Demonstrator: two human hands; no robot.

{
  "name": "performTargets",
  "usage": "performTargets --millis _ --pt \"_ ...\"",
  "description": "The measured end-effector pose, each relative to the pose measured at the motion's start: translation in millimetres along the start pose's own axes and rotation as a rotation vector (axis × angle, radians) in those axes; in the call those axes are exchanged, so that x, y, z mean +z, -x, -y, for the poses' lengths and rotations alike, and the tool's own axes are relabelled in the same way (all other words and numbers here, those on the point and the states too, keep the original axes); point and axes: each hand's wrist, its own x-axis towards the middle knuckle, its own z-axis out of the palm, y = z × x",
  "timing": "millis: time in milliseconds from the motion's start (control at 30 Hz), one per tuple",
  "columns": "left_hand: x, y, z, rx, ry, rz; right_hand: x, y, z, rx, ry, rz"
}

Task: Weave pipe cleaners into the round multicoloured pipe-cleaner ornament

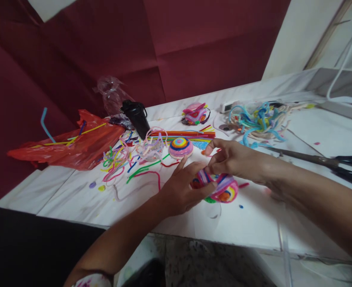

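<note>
Low over the near part of the white table, my left hand (181, 187) is closed around the side of a rounded craft piece (226, 189) covered in pink, purple, yellow and orange bands. My right hand (225, 159) is over its top, thumb and fingers pinched together; whatever is between them is too small to make out. Just beyond my left fingers sits a dome with coloured rings (181, 146). Farther back stands a similar pink striped piece (195, 114). The underside of the held piece is partly hidden by my hands.
Left are a red plastic bag (83, 145), a black bottle (136, 119) and tangled coloured strips (116, 159). Straight strips (184, 134) lie behind the dome. At right are a blue and cream tangle (262, 119) and large scissors (316, 158). The table's front edge is close.
</note>
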Motion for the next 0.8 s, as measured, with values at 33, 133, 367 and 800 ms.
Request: performTargets --millis 33,133,367,800 --pt "-1.5 -1 -1 -0.005 0.009 -0.015 1 0 0 0.0 0.002 -0.006" --pt "-5.1 -6 -3 0.009 0.011 -0.064 3 0 1 0.001 0.032 -0.045" --pt "-5.1 -6 -4 0.001 -0.01 -0.043 0 -5 -3 0.018 0.062 -0.016" --pt "-2.6 -1 -2 -0.028 0.023 0.028 0 2 6 0.115 -0.059 -0.069"
